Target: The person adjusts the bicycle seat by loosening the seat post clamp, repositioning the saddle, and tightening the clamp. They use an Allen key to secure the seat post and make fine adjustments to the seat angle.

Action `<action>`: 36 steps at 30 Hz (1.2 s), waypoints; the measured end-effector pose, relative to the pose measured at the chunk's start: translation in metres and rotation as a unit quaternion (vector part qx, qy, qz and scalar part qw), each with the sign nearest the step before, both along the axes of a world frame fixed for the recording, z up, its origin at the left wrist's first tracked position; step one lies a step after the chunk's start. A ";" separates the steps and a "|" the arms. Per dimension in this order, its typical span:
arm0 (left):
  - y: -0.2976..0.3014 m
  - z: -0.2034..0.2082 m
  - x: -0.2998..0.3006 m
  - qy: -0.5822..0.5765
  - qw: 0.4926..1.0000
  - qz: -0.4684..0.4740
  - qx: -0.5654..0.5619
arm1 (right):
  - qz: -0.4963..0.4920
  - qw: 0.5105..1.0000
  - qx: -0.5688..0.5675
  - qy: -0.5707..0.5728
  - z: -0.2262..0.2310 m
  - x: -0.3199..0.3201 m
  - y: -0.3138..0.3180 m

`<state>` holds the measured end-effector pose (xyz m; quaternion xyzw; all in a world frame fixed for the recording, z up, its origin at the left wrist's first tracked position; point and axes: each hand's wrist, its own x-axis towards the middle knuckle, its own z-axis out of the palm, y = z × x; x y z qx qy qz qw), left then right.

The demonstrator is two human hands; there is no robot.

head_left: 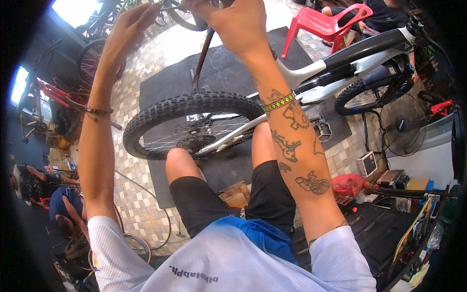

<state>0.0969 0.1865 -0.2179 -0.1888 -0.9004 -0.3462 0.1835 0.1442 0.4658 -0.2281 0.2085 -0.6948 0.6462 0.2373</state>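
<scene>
Both my arms reach up to the top edge of the head view. My left hand (134, 22) is closed, its fingertips at a thin metallic piece (168, 8) too small to name. My right hand (239, 29) is closed too, its fingers partly cut off by the picture's edge, so what it grips is hidden. Below them a dark upright pole (202, 58) stands on the floor. Across my knees lies a white and black mountain bike (306, 73), its knobby rear tire (158, 111) nearest me and the cassette (190, 141) between my knees.
A black mat (160, 87) covers the tiled floor. A red plastic chair (323, 27) and a seated person (384, 17) are at the far right. A standing fan (401, 126) and a cluttered bench (369, 228) line the right. Other bikes and people (68, 204) are at left.
</scene>
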 end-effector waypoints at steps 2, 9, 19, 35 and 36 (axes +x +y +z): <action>0.002 0.003 0.031 0.053 0.996 0.048 -0.053 | 0.019 0.995 -0.065 0.078 -0.017 -0.019 -0.009; 0.092 -0.010 0.142 0.240 0.963 0.106 -0.069 | 0.184 0.969 -0.161 0.038 -0.019 -0.035 -0.004; 0.085 0.004 0.138 0.165 0.963 0.166 -0.134 | 0.275 0.953 -0.119 -0.038 -0.021 -0.054 0.005; 0.015 -0.013 0.038 0.041 0.997 -0.002 0.060 | 0.191 0.971 -0.139 0.035 -0.010 -0.052 -0.010; 0.017 -0.013 0.036 0.045 0.997 -0.004 0.058 | 0.185 0.972 -0.135 0.043 -0.009 -0.053 -0.009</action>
